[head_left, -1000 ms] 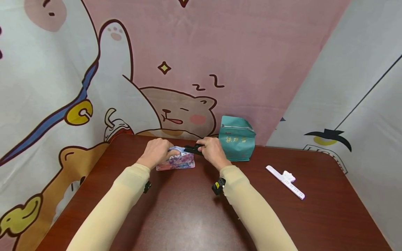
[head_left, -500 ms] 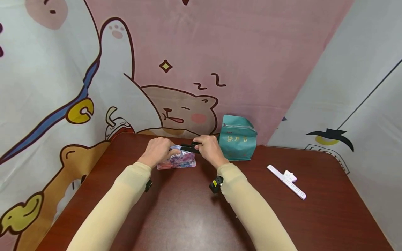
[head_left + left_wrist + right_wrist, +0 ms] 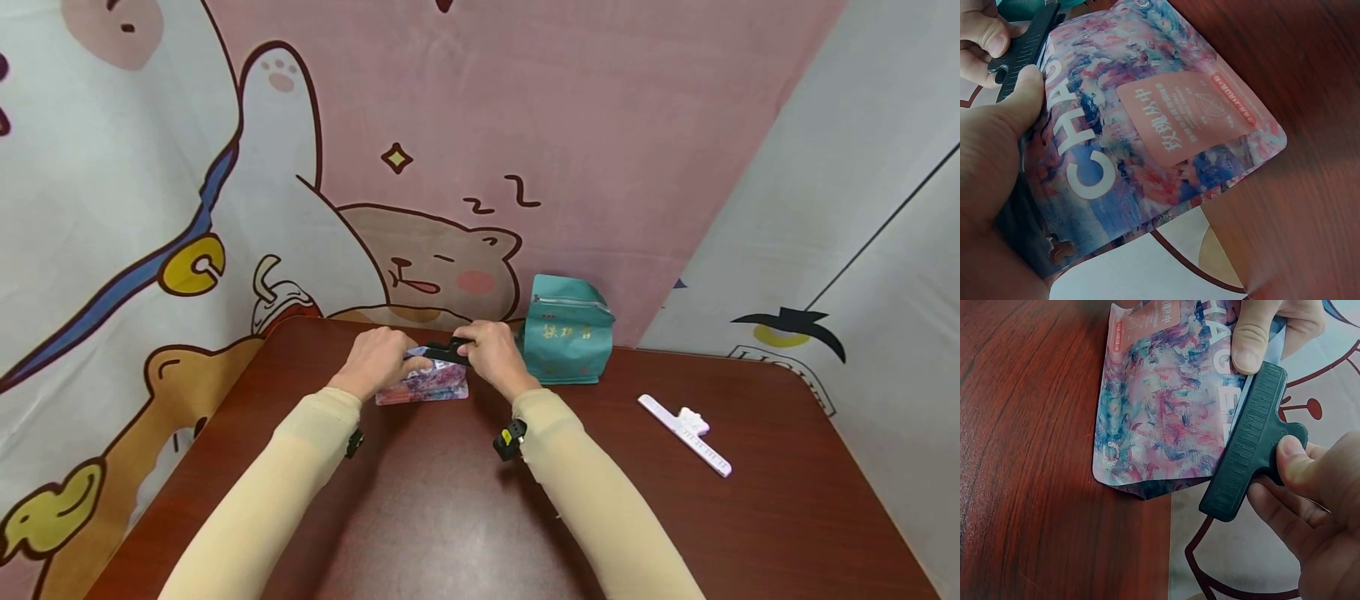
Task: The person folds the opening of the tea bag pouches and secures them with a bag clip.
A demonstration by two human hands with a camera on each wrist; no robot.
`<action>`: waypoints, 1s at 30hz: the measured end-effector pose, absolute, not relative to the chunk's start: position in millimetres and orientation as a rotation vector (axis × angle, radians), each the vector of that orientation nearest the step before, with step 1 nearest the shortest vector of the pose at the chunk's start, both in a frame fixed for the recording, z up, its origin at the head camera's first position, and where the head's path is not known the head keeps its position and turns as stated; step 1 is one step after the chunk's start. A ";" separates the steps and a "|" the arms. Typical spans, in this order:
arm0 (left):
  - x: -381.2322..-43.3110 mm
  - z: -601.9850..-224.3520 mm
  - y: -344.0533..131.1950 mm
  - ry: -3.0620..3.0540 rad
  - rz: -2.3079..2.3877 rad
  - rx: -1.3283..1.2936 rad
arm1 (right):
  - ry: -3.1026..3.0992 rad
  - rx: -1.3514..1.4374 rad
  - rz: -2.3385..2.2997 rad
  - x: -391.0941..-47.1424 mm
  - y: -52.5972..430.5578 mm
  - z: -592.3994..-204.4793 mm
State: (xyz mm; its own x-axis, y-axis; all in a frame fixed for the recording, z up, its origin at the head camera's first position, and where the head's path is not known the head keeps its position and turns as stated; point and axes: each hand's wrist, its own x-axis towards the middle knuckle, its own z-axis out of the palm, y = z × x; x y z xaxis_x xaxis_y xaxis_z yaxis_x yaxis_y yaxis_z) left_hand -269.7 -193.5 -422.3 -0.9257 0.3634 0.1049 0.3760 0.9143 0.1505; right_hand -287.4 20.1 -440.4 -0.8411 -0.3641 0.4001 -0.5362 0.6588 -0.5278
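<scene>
A printed CHAGEE pouch (image 3: 1160,419) is held over the far part of the brown counter (image 3: 465,517), left of centre in the head view; whether its base touches the wood cannot be told. Its blue-and-pink printed face is turned toward the person, its top edge lies toward the cartoon-print backdrop (image 3: 600,133) and its bottom edge toward the person. The left hand (image 3: 377,358) pinches the pouch near the left part of that top edge, thumb across the lettered face. The right hand (image 3: 495,352) pinches the tab of a black sealing clip (image 3: 1244,444), thumb on one side and fingers on the other. The clip's long axis runs left to right along the pouch's top edge, its right end reaching a little past the pouch's side, and its tab points away from the pouch. How far the clip's jaws are parted cannot be told. Near the right hand, a teal pouch (image 3: 568,333) stands upright at the back, taller than wide, gold characters facing the person. Right of it, a white ruler-edged clip (image 3: 684,435) lies diagonally, near end to the right, tab toward the far right. The contents of both pouches are hidden.
</scene>
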 end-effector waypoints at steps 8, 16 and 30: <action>-269.5 -421.0 -193.5 -3.014 -0.303 -0.587 | -2.659 0.664 1.002 -288.3 18.3 -440.6; -271.3 -413.1 -198.6 -3.126 -0.389 -0.593 | -2.691 0.586 1.061 -287.6 16.3 -440.7; -271.7 -411.9 -199.4 -3.116 -0.391 -0.635 | -2.686 0.653 1.063 -287.3 13.2 -438.5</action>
State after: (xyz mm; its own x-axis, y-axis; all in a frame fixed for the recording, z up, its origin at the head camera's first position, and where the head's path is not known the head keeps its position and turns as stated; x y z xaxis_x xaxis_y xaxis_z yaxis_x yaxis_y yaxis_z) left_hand -271.7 -199.4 -411.9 -0.9196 0.3926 -0.0121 0.3774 0.8918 0.2495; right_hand -287.3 13.2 -438.5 -0.8873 -0.3328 0.3192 -0.4611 0.6479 -0.6063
